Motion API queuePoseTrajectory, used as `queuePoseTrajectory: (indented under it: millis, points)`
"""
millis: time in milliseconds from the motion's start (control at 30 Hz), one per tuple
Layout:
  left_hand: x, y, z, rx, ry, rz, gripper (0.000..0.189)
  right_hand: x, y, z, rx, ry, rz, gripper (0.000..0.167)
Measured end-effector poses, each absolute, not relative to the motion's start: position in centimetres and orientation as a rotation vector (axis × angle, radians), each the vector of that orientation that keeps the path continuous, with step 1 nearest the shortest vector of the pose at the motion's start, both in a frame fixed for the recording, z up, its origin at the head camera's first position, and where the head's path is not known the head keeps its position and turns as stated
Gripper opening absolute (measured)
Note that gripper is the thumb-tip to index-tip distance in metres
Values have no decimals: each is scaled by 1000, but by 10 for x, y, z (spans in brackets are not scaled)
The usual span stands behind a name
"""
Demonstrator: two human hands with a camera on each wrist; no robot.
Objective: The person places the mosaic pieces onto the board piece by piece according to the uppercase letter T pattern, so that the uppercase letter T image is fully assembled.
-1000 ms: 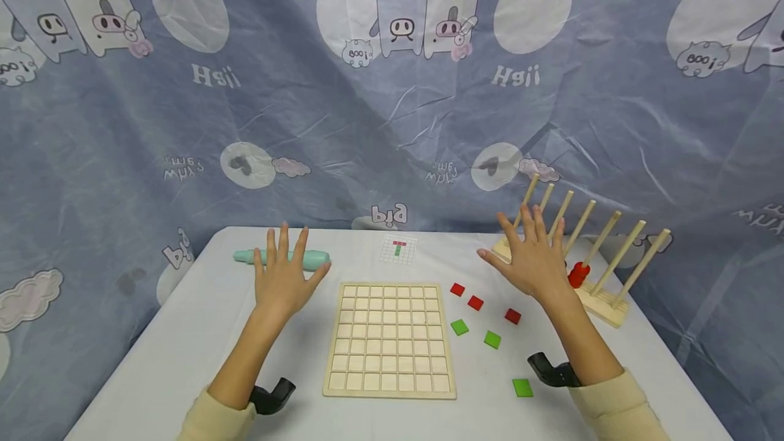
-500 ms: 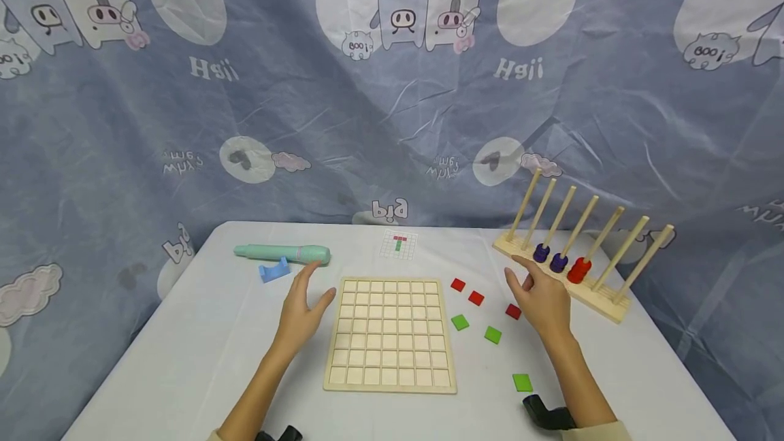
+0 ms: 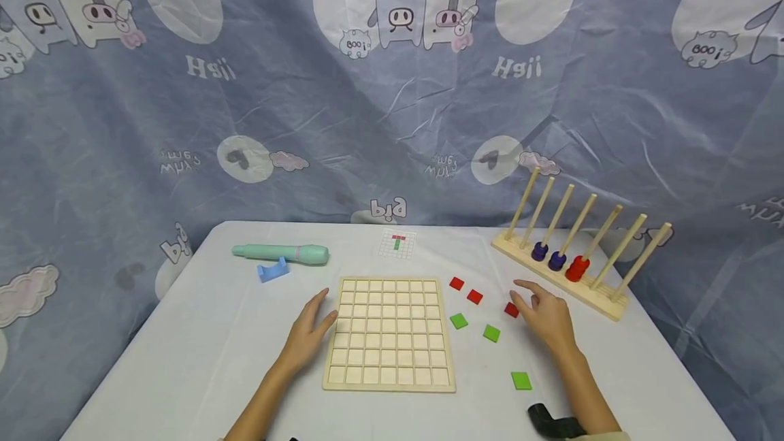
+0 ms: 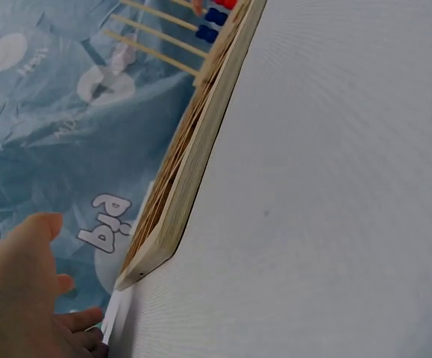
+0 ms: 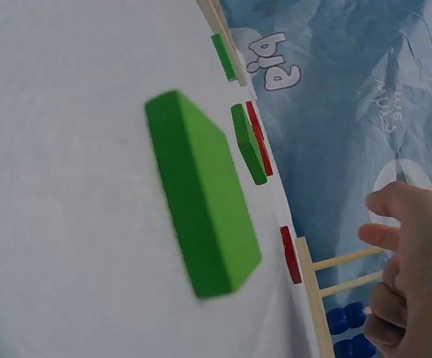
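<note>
A wooden grid board (image 3: 328, 352) with square cells lies in the middle of the white table. My left hand (image 3: 303, 335) is beside its left edge, fingers extended and holding nothing; whether it touches the board I cannot tell. Three red square tiles (image 3: 474, 297) and three green square tiles (image 3: 491, 333) lie right of the board. Over the rightmost red tile (image 3: 511, 311) hovers my right hand (image 3: 549, 318), thumb and forefinger apart, nothing between them. In the right wrist view one green tile (image 5: 204, 201) looms close, while the hand (image 5: 417, 276) is apart from the tiles.
A pegged wooden rack (image 3: 603, 303) with blue and red beads stands at the back right. Behind the board lies a grid card (image 3: 397, 244) with a red-and-green T. A green pen-like cylinder (image 3: 282, 253) and a blue cradle (image 3: 273, 270) lie back left. A patterned curtain (image 3: 343, 114) hangs behind.
Both hands have come down from raised, spread positions towards the table, the left to the board's side, the right over the red tile. The blue cradle and the blue beads have come into sight.
</note>
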State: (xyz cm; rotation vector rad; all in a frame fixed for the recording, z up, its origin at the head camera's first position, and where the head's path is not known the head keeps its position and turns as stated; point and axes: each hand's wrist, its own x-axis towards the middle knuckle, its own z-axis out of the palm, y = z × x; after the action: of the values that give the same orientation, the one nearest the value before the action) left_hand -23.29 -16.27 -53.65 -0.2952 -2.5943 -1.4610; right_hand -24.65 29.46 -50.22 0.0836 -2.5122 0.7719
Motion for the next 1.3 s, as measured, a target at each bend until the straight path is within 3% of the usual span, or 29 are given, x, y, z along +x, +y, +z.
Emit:
queuePoseTrajectory:
  millis: [633,1300]
  points:
    - [-224,-168,-546,-562,-2799,-1075,74,-244,318,-530,146,-2695,735,50]
    - [-219,-168,-543,-631,-2860,-953,77,-242,319,-533,142,-2690,713,37]
